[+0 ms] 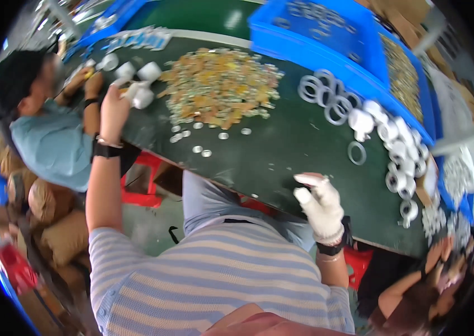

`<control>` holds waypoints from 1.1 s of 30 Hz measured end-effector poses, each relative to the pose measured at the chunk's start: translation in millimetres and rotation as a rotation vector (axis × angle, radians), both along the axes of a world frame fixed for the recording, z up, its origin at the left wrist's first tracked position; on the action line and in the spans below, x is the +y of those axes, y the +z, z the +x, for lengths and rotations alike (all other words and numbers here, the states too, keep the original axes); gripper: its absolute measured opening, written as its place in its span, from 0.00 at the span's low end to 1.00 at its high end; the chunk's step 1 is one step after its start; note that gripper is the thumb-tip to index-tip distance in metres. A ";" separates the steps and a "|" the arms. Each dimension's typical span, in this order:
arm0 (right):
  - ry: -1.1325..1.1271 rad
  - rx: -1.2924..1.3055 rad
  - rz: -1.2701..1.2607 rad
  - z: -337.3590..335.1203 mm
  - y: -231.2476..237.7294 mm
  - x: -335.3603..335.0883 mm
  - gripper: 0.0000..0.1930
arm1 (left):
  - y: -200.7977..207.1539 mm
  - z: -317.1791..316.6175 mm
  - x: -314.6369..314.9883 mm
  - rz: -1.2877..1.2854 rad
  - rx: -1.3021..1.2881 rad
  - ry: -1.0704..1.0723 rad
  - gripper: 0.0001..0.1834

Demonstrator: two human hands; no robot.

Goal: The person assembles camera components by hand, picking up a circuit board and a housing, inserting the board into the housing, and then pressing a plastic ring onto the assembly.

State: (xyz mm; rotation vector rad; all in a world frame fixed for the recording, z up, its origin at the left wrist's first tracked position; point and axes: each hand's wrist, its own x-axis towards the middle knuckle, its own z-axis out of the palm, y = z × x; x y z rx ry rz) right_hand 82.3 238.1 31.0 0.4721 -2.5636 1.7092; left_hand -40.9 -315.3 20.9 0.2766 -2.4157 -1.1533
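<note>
My left hand (115, 111) reaches to the far left of the green table, its fingers closed at a white round plastic part (143, 98); the grip is partly hidden. More white round parts, including a white cup-like part (149, 71), stand just beyond it. My right hand (324, 208), in a white knitted glove, hovers over the near table edge with thumb and forefinger apart, nothing visible between them. A large pile of small flat yellowish and clear pieces (220, 87) lies between and beyond my hands. Several small white discs (197, 149) are scattered at its near side.
White rings (338, 110) and a row of white round fittings (396, 151) line the right side, beside a blue bin (318, 47). A co-worker in a blue-green top (52, 140) works at left; another person's hands (438, 257) show at lower right.
</note>
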 end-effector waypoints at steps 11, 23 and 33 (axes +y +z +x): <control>-1.346 0.226 0.126 6.2 -1.4 215.5 0.23 | -19.3 54.5 161.6 0.250 -0.154 -0.516 0.35; -0.655 0.164 -0.105 24.0 -26.2 75.4 0.16 | -8.1 108.1 310.6 0.660 -0.482 -1.063 0.36; -0.633 0.329 0.785 -67.4 -40.7 82.0 0.14 | -1.0 96.6 317.5 1.268 -0.536 -0.811 0.39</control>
